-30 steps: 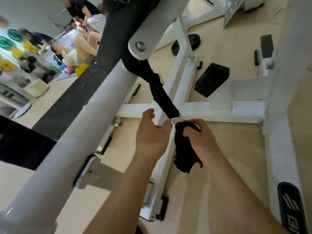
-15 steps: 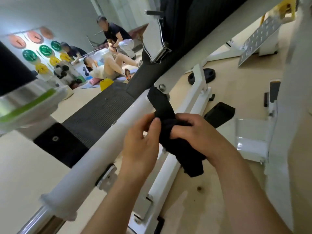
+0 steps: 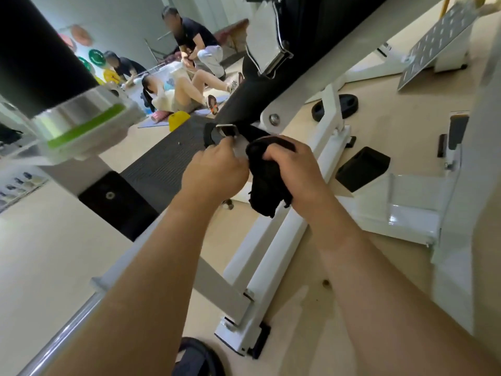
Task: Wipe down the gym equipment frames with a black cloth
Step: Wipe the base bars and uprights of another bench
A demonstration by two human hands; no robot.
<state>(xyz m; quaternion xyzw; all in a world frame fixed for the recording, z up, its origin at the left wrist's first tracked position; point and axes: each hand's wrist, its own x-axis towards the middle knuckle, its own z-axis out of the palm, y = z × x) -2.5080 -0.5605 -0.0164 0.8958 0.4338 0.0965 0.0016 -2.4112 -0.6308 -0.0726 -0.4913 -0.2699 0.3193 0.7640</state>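
My right hand grips a crumpled black cloth, which hangs down below the fist. My left hand is beside it, fingertips pinching the black strap near its metal buckle. Both hands are over the white machine frame; its sloping white tube passes under my left forearm. A white floor beam of the frame runs beneath my hands.
A black padded roller on a white and green bracket juts in at the upper left. Black ribbed mat, a black weight plate and a black block lie on the floor. Several people exercise at the back.
The view has tilted up and my hands have risen along the strap. My left hand has moved from the cloth to the strap by the buckle; the right keeps hold of the cloth.
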